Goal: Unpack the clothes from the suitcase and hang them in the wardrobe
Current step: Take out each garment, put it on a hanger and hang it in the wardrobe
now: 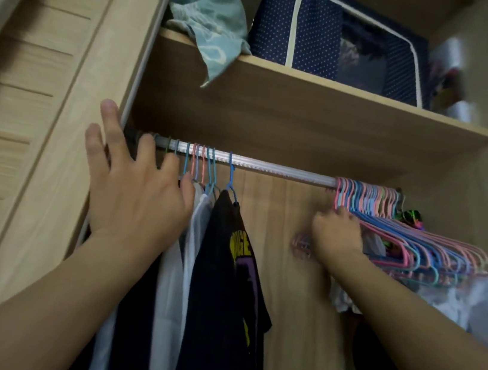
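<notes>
At far left stands the wardrobe's slatted wooden door (24, 110), its edge running up beside the opening. Just right of it the left hand (132, 188) reaches up with fingers spread wide and straight, holding nothing; its fingertips lie against the hooks and shoulders of the hung clothes at the left end of the rail (270, 168). Below that hand hang a dark garment, a white shirt (171, 300) and a black T-shirt (221, 291) with a yellow and purple print, each on a coloured hanger hooked over the rail. Right of the T-shirt the rail runs bare in front of the wardrobe's wooden back panel (292, 301). Farther right the right hand (336, 232) has its fingers curled into a tight bunch of empty pink and blue hangers (416, 246), gripping near their hooks; which hanger it holds is not clear. Under that bunch more white clothing (482, 306) hangs at the far right. Above the rail, on the shelf (358, 100), lie a pale teal cloth (209, 23) at left, a navy dotted storage box (345, 36) in the middle, and blurred items at right.
</notes>
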